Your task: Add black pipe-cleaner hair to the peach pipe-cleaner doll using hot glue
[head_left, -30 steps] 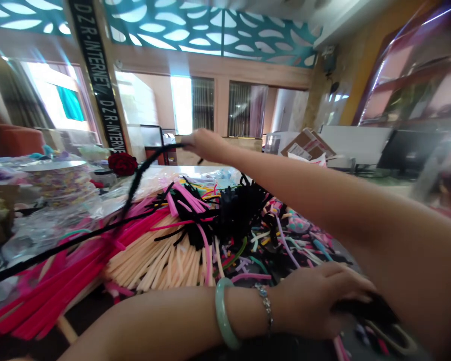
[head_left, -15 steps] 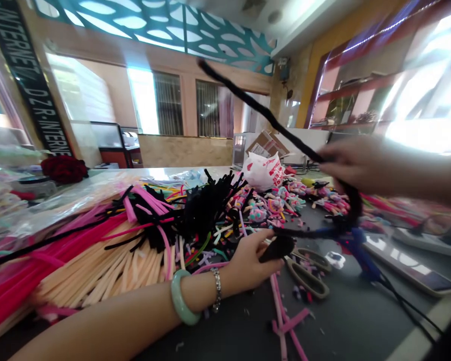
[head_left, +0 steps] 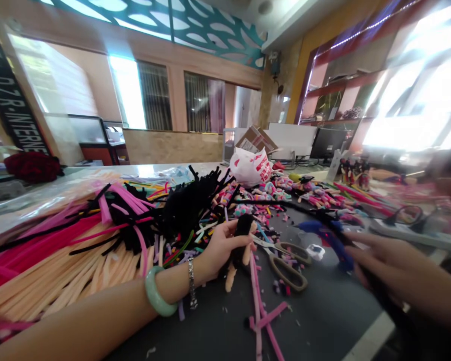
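Observation:
My left hand (head_left: 220, 249), with a green bangle and a chain bracelet on the wrist, grips a small black and peach fuzzy figure (head_left: 243, 233). From that figure a long black fuzzy stem (head_left: 285, 203) stretches to the right. My right hand (head_left: 383, 260), somewhat blurred, pinches this stem at the right. Just behind the right hand lies a blue glue gun (head_left: 336, 245). Scissors with grey-green handles (head_left: 285, 265) rest on the dark mat between the hands. Pink stems (head_left: 257, 306) lie on the mat below the figure.
Peach stems (head_left: 60, 265) and red-pink stems (head_left: 60, 235) spread at the left, beside a black bundle (head_left: 184, 200). Behind are a white bag (head_left: 250, 168), many small colourful pieces (head_left: 323, 195) and a cardboard box (head_left: 257, 140). A monitor (head_left: 326, 143) stands farther back.
My right hand has moved right and down, drawing the black stem lower and straighter. My left hand has turned, showing the figure's peach parts. The view has shifted to the right.

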{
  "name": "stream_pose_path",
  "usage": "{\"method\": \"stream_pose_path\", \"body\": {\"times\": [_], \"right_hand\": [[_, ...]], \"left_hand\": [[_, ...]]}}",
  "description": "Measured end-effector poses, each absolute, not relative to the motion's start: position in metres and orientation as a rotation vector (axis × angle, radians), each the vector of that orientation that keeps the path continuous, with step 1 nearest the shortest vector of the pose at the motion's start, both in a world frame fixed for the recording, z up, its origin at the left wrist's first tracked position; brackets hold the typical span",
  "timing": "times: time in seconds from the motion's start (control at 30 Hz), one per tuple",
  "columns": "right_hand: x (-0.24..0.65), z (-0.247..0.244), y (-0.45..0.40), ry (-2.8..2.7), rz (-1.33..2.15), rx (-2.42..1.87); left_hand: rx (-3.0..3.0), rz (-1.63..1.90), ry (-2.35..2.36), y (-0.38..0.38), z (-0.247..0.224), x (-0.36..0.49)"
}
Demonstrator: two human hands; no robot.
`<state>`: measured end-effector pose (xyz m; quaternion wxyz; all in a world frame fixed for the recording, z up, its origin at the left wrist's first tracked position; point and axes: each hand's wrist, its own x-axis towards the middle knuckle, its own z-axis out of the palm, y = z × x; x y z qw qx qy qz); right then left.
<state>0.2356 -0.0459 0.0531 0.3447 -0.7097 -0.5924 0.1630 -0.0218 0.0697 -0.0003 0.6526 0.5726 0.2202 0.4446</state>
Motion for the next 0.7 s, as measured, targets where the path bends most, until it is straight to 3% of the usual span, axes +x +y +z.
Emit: {"method": "stream_pose_path", "body": {"times": [0.1,0.27,0.5,0.6,0.7], "right_hand": [[0.225,0.029,-0.034,-1.629,0.707,-1.9],[0.201,0.01,-0.021,-1.923,0.732,-1.833],[0.221,0.009,-0.016,-1.985,0.139,-1.874],[0.256,0.007,-0.017,-1.832,-0.188,-2.142],[0.29,0.0,-0.015,-1.77,-0.248,-2.359]], "left_hand": [[1.28,0.965,0.5,0.069,0.0,-0.021],[1.199,0.915,0.489,0.069,-0.003,-0.021],[1.011,0.841,0.519,0.067,-0.002,-0.022],[0.96,0.825,0.527,0.065,0.002,-0.022],[0.939,0.805,0.515,0.065,0.002,-0.021]]}}
